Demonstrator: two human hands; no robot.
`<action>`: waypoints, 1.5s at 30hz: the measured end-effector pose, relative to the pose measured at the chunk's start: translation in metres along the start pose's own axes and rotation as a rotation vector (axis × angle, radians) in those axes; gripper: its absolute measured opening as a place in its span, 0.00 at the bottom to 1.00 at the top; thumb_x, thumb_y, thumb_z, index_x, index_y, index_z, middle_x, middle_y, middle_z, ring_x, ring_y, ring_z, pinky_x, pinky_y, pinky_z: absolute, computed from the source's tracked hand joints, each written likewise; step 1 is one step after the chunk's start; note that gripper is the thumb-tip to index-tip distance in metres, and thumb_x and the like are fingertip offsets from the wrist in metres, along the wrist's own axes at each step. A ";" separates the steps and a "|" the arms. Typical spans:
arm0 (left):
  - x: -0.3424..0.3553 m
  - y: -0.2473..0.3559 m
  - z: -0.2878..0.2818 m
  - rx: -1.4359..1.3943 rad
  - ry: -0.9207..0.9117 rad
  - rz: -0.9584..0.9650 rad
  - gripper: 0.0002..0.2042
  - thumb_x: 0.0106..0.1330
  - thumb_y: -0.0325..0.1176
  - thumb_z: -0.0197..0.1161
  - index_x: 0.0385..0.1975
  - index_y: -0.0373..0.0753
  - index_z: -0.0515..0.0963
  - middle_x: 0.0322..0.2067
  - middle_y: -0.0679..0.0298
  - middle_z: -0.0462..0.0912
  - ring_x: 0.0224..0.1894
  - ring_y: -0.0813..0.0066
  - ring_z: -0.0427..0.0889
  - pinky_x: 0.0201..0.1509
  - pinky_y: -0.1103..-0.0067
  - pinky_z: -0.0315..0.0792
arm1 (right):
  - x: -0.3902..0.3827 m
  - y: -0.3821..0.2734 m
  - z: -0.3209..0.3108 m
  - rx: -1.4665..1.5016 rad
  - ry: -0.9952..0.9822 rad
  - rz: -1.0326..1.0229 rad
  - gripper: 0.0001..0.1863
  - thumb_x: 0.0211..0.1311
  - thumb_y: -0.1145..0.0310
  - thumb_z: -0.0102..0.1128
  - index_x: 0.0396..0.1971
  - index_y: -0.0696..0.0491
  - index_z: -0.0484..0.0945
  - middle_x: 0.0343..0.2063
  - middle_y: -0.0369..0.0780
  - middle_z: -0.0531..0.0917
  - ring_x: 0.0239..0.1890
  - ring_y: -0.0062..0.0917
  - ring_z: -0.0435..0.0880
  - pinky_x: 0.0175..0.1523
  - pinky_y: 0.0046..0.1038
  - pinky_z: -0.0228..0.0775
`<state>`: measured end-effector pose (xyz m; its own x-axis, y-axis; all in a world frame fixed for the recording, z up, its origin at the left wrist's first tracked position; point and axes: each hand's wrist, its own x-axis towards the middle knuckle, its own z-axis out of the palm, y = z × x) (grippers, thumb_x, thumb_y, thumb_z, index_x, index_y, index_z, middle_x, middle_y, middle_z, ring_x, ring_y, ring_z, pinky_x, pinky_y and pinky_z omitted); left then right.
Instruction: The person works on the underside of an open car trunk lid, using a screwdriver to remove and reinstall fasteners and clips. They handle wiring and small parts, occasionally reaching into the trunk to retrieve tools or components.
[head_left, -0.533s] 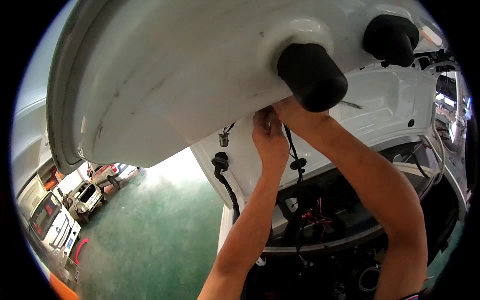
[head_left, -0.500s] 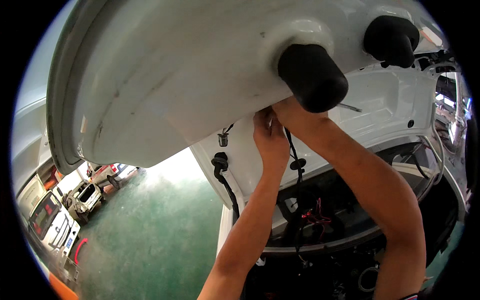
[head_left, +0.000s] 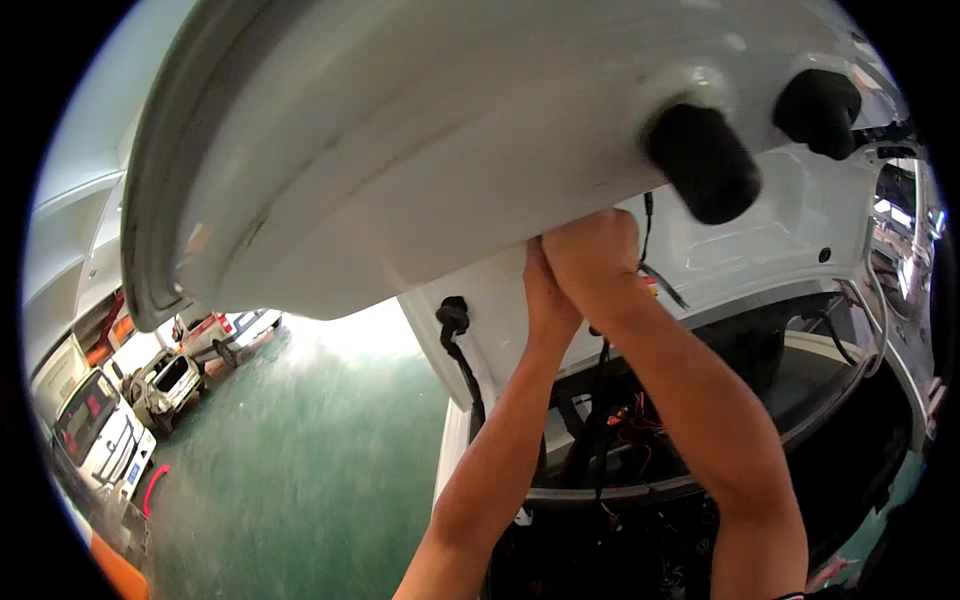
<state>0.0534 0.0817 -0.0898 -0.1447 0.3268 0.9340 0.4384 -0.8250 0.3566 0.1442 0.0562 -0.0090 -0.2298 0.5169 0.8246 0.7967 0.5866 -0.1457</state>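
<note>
My right hand (head_left: 597, 250) is closed in a fist just under the lower edge of a white car body panel (head_left: 400, 200). Whatever it grips is hidden. My left hand (head_left: 548, 300) presses up against it from the left, its fingers drawn together and their tips hidden by the panel and the right hand. A black cable (head_left: 648, 222) runs down behind the right hand. Beside that hand's wrist a thin grey strip (head_left: 664, 286) sticks out, with a small red and yellow piece (head_left: 650, 286) next to it.
Two black rubber-like cylinders (head_left: 705, 165) jut from the panel. A black wiring harness with a grommet (head_left: 454, 318) hangs on the left. Below are a window opening with red wires (head_left: 635, 415) and a dark interior. Parked vehicles (head_left: 105, 440) stand on the green floor (head_left: 300, 470).
My view has shifted, so the panel sits further right. My right hand has turned into a fist lower and in front of my left. The small connector at the left has gone out of sight.
</note>
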 end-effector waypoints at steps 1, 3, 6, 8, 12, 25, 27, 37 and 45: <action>0.000 0.010 -0.007 0.145 -0.010 -0.065 0.23 0.69 0.32 0.58 0.61 0.34 0.65 0.55 0.57 0.76 0.56 0.68 0.74 0.58 0.76 0.66 | 0.000 -0.001 -0.005 -0.032 -0.005 -0.041 0.06 0.56 0.68 0.61 0.31 0.52 0.84 0.34 0.42 0.87 0.38 0.30 0.88 0.39 0.31 0.80; -0.004 0.024 -0.011 0.114 -0.080 -0.193 0.18 0.69 0.29 0.53 0.58 0.34 0.68 0.48 0.58 0.78 0.49 0.72 0.76 0.54 0.76 0.69 | 0.003 0.008 -0.007 -0.004 0.086 -0.050 0.05 0.53 0.70 0.62 0.29 0.52 0.84 0.32 0.41 0.87 0.36 0.32 0.88 0.38 0.33 0.80; -0.016 0.026 -0.013 0.012 -0.185 -0.316 0.18 0.72 0.28 0.50 0.60 0.32 0.65 0.45 0.56 0.79 0.48 0.71 0.77 0.55 0.74 0.71 | 0.001 0.021 -0.025 -0.071 0.044 -0.099 0.05 0.54 0.69 0.60 0.29 0.52 0.84 0.31 0.42 0.86 0.35 0.33 0.88 0.37 0.33 0.80; -0.018 0.028 -0.009 -0.048 -0.226 -0.346 0.20 0.73 0.26 0.50 0.64 0.32 0.64 0.47 0.54 0.79 0.50 0.69 0.78 0.56 0.74 0.70 | -0.007 0.025 -0.033 -0.062 -0.010 -0.021 0.08 0.59 0.68 0.57 0.34 0.53 0.82 0.30 0.42 0.86 0.36 0.36 0.87 0.38 0.36 0.79; -0.013 0.051 0.010 -0.213 -0.100 -0.383 0.21 0.73 0.27 0.50 0.64 0.31 0.63 0.37 0.57 0.80 0.35 0.74 0.81 0.43 0.78 0.75 | -0.041 0.051 -0.051 0.086 -0.029 0.147 0.10 0.64 0.64 0.54 0.37 0.53 0.79 0.27 0.45 0.84 0.35 0.42 0.85 0.38 0.42 0.77; 0.043 0.053 0.051 -0.008 0.159 -0.320 0.14 0.73 0.29 0.51 0.52 0.27 0.71 0.26 0.62 0.77 0.18 0.82 0.71 0.22 0.82 0.68 | -0.242 0.176 -0.054 0.691 -0.151 0.577 0.15 0.68 0.63 0.56 0.28 0.60 0.75 0.15 0.40 0.75 0.16 0.21 0.71 0.21 0.30 0.59; 0.041 0.056 0.046 0.089 0.160 -0.296 0.16 0.73 0.29 0.51 0.55 0.27 0.69 0.26 0.61 0.78 0.17 0.81 0.73 0.21 0.82 0.68 | -0.259 0.172 -0.058 0.778 -0.188 0.659 0.15 0.69 0.62 0.56 0.28 0.59 0.75 0.15 0.39 0.74 0.15 0.19 0.70 0.21 0.30 0.59; -0.016 0.059 0.037 0.537 -0.027 -0.221 0.23 0.70 0.30 0.55 0.63 0.29 0.61 0.39 0.52 0.83 0.39 0.62 0.85 0.41 0.73 0.78 | -0.327 0.160 -0.034 1.067 -0.351 0.854 0.11 0.69 0.64 0.56 0.32 0.57 0.75 0.17 0.38 0.75 0.17 0.19 0.72 0.22 0.30 0.64; -0.069 0.054 -0.010 0.486 -0.149 -0.280 0.22 0.66 0.33 0.60 0.58 0.33 0.69 0.46 0.51 0.78 0.45 0.55 0.81 0.47 0.65 0.75 | -0.346 0.143 -0.032 1.076 -0.481 0.933 0.11 0.69 0.65 0.57 0.37 0.60 0.77 0.20 0.38 0.77 0.20 0.20 0.75 0.25 0.30 0.67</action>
<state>0.0781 0.0101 -0.1350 -0.2030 0.5926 0.7795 0.7637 -0.4025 0.5048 0.3554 -0.0587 -0.2976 -0.2122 0.9772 -0.0105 0.0252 -0.0053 -0.9997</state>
